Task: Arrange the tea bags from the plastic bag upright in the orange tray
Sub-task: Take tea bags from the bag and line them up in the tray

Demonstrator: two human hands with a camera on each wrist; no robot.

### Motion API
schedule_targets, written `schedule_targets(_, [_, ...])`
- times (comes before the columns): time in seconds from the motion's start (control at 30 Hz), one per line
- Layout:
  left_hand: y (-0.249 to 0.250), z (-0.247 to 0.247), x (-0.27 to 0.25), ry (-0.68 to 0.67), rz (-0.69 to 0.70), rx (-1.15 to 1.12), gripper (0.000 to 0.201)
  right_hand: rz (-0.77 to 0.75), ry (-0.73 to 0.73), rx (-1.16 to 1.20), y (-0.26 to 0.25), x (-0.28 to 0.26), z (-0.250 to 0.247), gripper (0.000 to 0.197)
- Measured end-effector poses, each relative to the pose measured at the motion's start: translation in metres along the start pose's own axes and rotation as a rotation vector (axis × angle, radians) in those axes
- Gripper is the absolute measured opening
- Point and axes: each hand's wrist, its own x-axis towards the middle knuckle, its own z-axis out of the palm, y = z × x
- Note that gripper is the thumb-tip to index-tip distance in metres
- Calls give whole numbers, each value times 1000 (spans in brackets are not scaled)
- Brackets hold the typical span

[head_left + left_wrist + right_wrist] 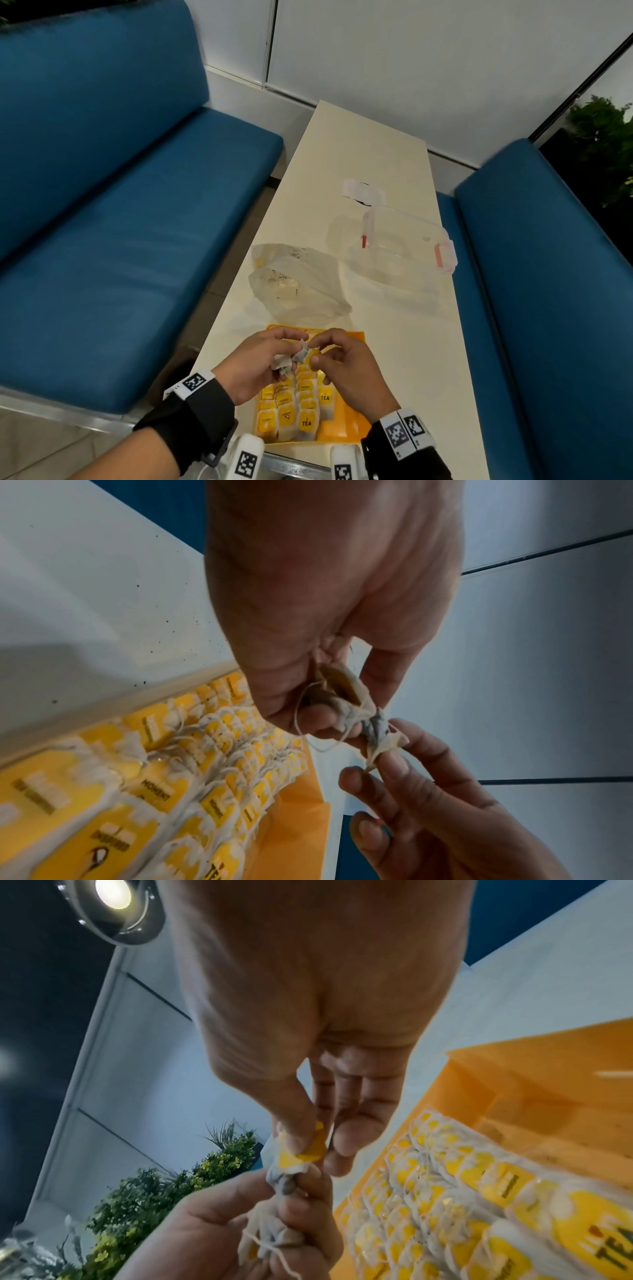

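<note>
Above the orange plastic tray (346, 426) of upright yellow-tagged tea bags (294, 407), the left hand (255, 363) is gripping a crumpled white tea bag (291, 358) — the right hand (346, 366) is pinching its yellow tag (304, 1146).

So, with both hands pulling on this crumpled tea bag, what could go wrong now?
The left hand and right hand pinch one crumpled paper tea bag at opposite ends; it might tear and spill tea. Its loose white string hangs over the upright yellow-tagged bags in the orange plastic tray and could snag them.
</note>
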Motion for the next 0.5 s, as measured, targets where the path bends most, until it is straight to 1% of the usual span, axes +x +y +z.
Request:
schedule_targets(0.1, [1, 1, 0, -1, -13, 31, 23, -74, 49, -75, 1, 0, -4, 17])
schedule_targets(0.2, [0, 1, 0, 22, 8, 226, 27, -91, 57, 11, -2, -1, -9, 14])
schedule_targets(0.27, [0, 0, -1, 34, 61, 310, 39, -68, 57, 78, -4, -2, -12, 13])
schedule_targets(0.3, [0, -1, -2, 19, 100, 330, 46, -66, 57, 100, -5, -3, -13, 14])
schedule_targets(0.37, [1, -2, -6, -56, 196, 389, 52, -64, 58, 155, -7, -4, -14, 15])
schedule_targets(0.4, [2, -1, -7, -91, 240, 433, 50, -61, 56, 186, -7, -4, -15, 15])
schedule_targets(0.43, [2, 0, -7, -102, 282, 475, 43, -60, 58, 199, -8, -4, -15, 14])
schedule_targets(0.5, [0, 1, -6, -40, 362, 541, 23, -63, 83, 184, -6, -3, -15, 13])
